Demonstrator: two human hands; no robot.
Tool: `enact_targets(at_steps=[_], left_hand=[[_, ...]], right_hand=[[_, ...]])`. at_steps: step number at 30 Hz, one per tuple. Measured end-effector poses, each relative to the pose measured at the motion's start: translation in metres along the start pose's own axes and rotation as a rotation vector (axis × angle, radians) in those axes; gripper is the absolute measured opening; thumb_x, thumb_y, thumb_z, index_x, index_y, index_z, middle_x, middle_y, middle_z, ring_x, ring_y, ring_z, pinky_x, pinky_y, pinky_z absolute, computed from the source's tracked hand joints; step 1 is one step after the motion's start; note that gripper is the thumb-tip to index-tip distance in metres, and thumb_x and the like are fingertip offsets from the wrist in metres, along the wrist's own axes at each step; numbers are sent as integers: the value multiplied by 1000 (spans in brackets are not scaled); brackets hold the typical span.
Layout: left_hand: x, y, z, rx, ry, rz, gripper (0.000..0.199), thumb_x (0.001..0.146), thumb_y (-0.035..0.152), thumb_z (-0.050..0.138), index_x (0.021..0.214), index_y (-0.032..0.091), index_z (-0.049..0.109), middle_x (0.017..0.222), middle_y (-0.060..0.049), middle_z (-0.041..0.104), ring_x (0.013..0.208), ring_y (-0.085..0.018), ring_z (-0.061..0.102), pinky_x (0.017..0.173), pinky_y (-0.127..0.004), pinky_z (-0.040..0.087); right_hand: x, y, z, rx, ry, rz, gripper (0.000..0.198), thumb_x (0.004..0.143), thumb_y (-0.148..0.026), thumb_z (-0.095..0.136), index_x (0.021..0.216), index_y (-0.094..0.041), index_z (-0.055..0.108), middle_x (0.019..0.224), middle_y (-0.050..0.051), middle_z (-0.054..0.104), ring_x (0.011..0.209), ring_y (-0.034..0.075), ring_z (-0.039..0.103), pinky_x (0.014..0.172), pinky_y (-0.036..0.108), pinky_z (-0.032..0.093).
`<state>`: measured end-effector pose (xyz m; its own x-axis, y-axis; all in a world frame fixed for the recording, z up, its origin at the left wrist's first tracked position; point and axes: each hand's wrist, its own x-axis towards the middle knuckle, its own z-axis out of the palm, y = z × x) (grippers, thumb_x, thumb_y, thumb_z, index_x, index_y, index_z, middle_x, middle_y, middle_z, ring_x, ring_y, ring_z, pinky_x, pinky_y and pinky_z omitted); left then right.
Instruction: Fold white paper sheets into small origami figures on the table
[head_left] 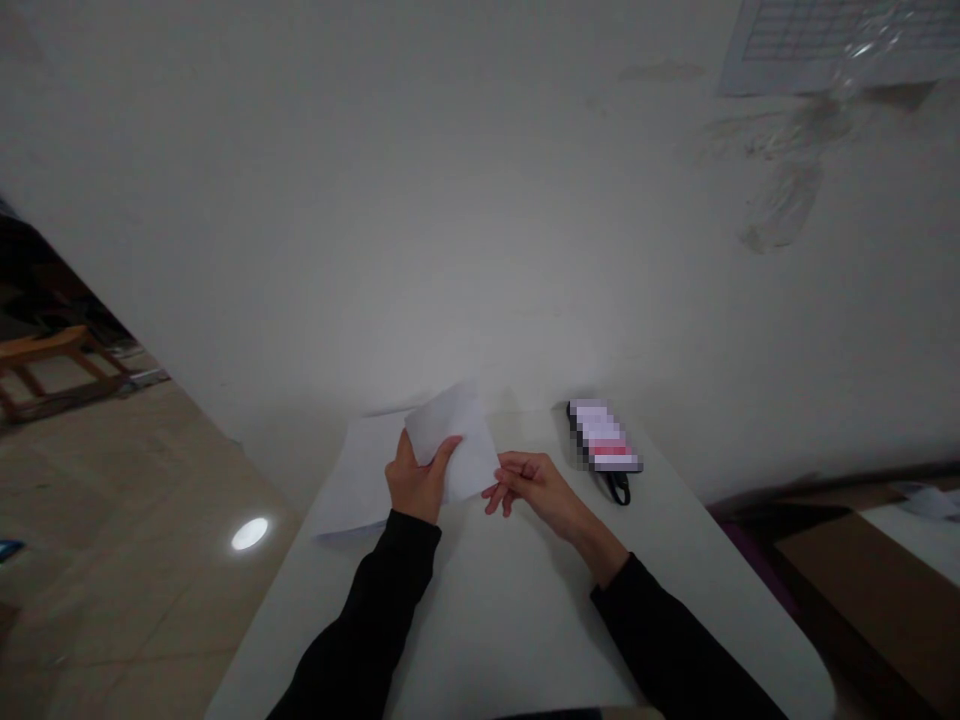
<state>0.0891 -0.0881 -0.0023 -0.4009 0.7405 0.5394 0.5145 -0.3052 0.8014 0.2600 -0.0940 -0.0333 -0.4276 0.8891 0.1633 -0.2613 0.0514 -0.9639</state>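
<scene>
A white sheet of paper is held up over the table between my two hands. My left hand grips its left side, with the thumb lying across the front. At the lower right corner, my right hand pinches the sheet between thumb and forefinger, its other fingers loosely curled. More white paper lies flat on the table to the left, partly hidden behind my left hand and the held sheet.
The white table stands against a pale wall. A phone with a black strap lies at the right. Brown cardboard is beyond the table's right edge. A wooden stool stands far left on the tiled floor.
</scene>
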Motion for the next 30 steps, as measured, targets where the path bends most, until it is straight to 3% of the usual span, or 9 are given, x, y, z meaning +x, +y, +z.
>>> enact_targets(at_steps=[2,4,7,9,11,17,21,26,30], left_hand=[[0,-4,2,-13,-28,-8,48,70,43,72,110,18,62,95,-6,72,86,-23,69,78,-35,55],[1,-9,5,-70,-49,-26,47,72,42,71,111,17,61,100,-7,71,90,-23,68,82,-35,54],[1,-13,13,-224,-119,-96,50,72,39,70,113,14,59,108,-12,70,95,-23,67,84,-37,55],[0,-14,17,-316,-250,-181,52,71,40,71,112,11,59,107,-14,70,92,-23,68,80,-38,56],[-2,-14,19,-373,-409,-261,53,69,43,72,109,10,60,104,-15,71,90,-24,69,78,-38,57],[-4,-11,17,-518,-680,-400,59,66,48,74,110,12,58,107,-14,70,92,-24,69,81,-39,56],[-5,-6,14,-640,-925,-446,65,57,43,82,110,13,59,105,-15,70,90,-25,69,80,-40,56],[-4,-6,10,-661,-911,-472,67,52,37,86,109,14,61,108,-18,69,88,-28,69,71,-39,57],[-3,-13,10,-602,-950,-494,65,55,40,83,109,12,63,94,-17,71,76,-26,69,55,-30,54]], right_hand=[[0,0,-2,-86,68,-18,36,79,-44,65,95,-12,65,70,7,71,56,16,67,45,21,42],[-2,-1,-2,-134,190,-100,43,83,-42,61,115,-14,58,70,4,69,55,15,65,44,21,41],[-6,-6,1,-217,263,-292,49,93,-34,47,140,-24,37,99,7,67,78,15,65,61,25,50],[-8,-10,1,-323,175,-370,43,93,-26,45,136,-28,45,119,8,60,101,16,60,79,29,51],[-8,-11,-2,-395,88,-385,37,90,-22,51,126,-28,58,119,7,58,109,18,56,85,30,49],[-5,-17,-22,-412,29,-357,18,83,-25,64,98,-26,75,102,6,67,97,19,63,86,33,49],[-9,-24,-33,-417,86,-322,17,84,-30,63,95,-25,76,94,5,71,88,19,66,79,32,50],[-11,-28,-33,-292,-43,-225,20,77,-34,70,95,-27,76,104,6,70,94,21,66,84,35,51],[-12,-33,-30,-291,-103,-200,18,74,-35,73,89,-26,77,108,6,68,96,20,65,83,34,51]])
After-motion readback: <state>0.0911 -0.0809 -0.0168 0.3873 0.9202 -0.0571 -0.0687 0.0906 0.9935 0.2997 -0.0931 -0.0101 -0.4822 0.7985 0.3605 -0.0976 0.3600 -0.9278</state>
